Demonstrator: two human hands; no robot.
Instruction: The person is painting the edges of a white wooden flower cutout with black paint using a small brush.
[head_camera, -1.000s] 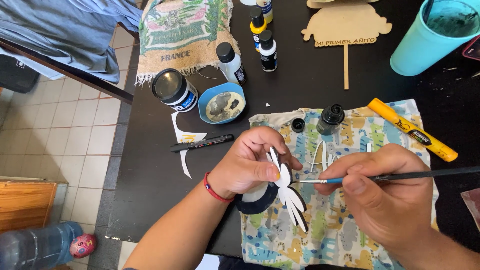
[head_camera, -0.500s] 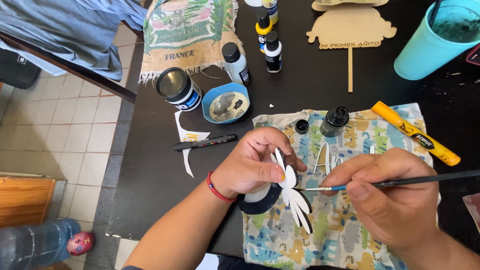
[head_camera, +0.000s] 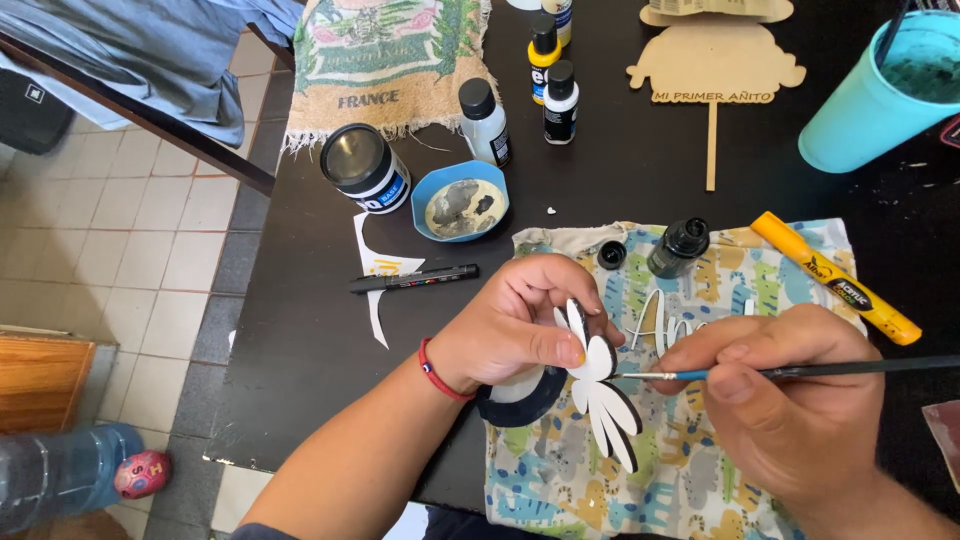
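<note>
Hidden: my left hand (head_camera: 520, 325) covers the upper part of the white flower cutout (head_camera: 600, 395); the dark round piece (head_camera: 525, 398) beneath is half concealed. My right hand (head_camera: 790, 410) runs off the near edge. Left hand grasps the cutout, thumb on a petal, above the patterned cloth (head_camera: 530, 480) on the black tabletop (head_camera: 300, 330). Right hand, just right of it, pinches a thin paintbrush (head_camera: 800, 371), its tip touching the cutout's centre. Far left: blue paint dish (head_camera: 460, 200).
</note>
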